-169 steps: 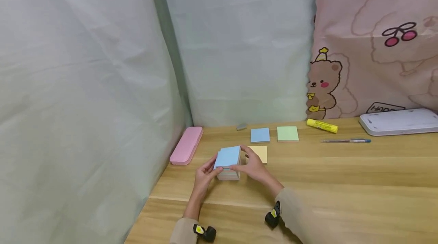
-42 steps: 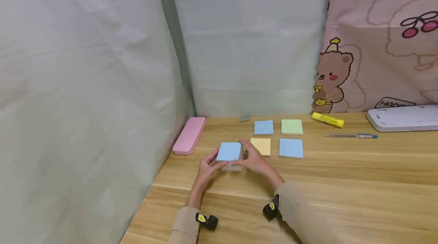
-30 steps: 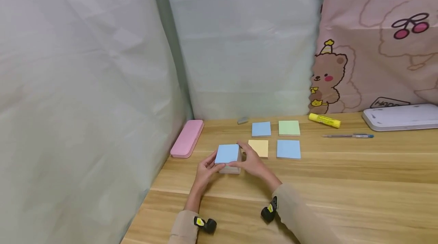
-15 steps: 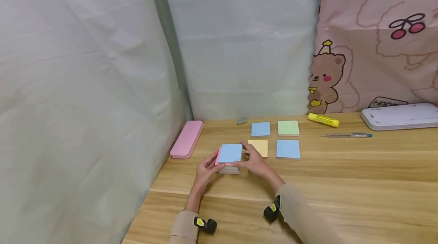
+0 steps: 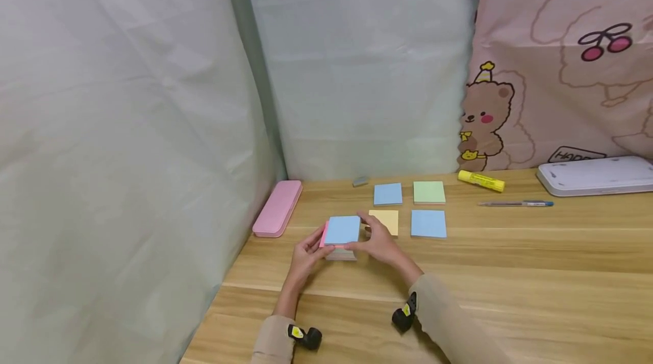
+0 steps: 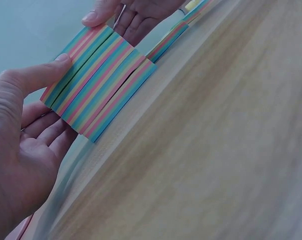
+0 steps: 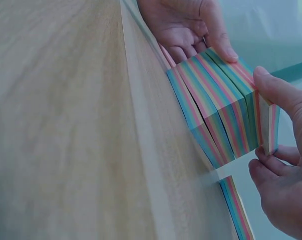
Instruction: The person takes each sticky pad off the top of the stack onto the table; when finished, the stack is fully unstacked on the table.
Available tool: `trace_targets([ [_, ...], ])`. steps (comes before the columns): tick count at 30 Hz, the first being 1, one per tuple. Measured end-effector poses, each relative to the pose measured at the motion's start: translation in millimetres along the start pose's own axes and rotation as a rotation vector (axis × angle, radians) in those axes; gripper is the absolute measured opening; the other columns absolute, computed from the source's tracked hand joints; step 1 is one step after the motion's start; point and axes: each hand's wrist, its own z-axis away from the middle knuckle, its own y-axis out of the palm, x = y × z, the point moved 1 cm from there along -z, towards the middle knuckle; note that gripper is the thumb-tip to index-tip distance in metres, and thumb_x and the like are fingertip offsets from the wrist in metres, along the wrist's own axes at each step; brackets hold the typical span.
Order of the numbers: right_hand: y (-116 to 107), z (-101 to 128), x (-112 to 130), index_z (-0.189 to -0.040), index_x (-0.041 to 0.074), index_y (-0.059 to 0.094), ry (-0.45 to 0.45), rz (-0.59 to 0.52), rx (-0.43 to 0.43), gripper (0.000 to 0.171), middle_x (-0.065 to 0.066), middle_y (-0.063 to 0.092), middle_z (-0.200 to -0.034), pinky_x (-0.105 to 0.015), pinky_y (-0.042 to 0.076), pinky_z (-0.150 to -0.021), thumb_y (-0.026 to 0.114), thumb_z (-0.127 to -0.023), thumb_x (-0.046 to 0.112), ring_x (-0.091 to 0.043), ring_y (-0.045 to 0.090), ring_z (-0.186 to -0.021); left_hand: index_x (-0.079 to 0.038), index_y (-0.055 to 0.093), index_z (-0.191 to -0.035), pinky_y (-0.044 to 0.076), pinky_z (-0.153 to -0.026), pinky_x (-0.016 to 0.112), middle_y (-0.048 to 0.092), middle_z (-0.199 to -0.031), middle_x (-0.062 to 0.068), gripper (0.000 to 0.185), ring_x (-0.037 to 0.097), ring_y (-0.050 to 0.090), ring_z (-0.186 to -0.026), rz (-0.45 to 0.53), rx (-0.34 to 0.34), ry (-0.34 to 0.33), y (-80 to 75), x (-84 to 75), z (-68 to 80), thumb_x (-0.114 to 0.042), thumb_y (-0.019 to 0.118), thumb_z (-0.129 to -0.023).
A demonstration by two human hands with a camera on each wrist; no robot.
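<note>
Sticky-note block (image 5: pixel 340 236) sits on the bench (image 5: pixel 510 273) between both hands, left hand (image 5: pixel 304 256) bracing its near side so it stays put. Right hand (image 5: pixel 378 242) fingers (image 7: pixel 276 92) pinch the blue top wad, lifted ajar to split it from the block

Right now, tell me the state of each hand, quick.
Left hand: fingers curled around the left side of the block of sticky notes, holding it.
Right hand: pinching the top layers of the same block.
</note>
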Motion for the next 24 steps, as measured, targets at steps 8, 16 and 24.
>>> trace_targets([
  [8,-4,0,1,-0.144,-0.004,0.041,-0.006,0.063,-0.041,0.090,-0.023,0.050,-0.144,-0.052,0.048,-0.106,0.087,-0.073,0.024,-0.044,0.051,-0.128,-0.002,0.045,-0.144,0.048,-0.098,0.012,0.042,-0.152,0.017,0.064,0.033,0.042,-0.139,-0.018,-0.004,-0.009,0.4,-2.0,0.4,-0.003,0.071,-0.086],
  [16,-16,1,2,-0.145,-0.002,0.041,-0.011,0.058,-0.041,0.094,-0.023,0.046,-0.148,-0.051,0.045,-0.110,0.088,-0.070,0.029,-0.043,0.048,-0.132,-0.001,0.044,-0.145,0.050,-0.098,0.013,0.040,-0.153,0.017,0.066,0.033,0.040,-0.140,-0.020,-0.008,-0.017,0.6,-2.3,0.6,-0.004,0.072,-0.085],
  [24,-45,4,3,-0.146,0.001,0.040,-0.002,0.070,-0.051,0.092,-0.024,0.043,-0.150,-0.049,0.044,-0.112,0.087,-0.072,0.031,-0.043,0.046,-0.135,0.002,0.045,-0.143,0.048,-0.099,0.012,0.041,-0.152,0.018,0.065,0.034,0.039,-0.140,-0.010,-0.025,-0.016,1.4,-3.0,1.1,-0.001,0.073,-0.084],
])
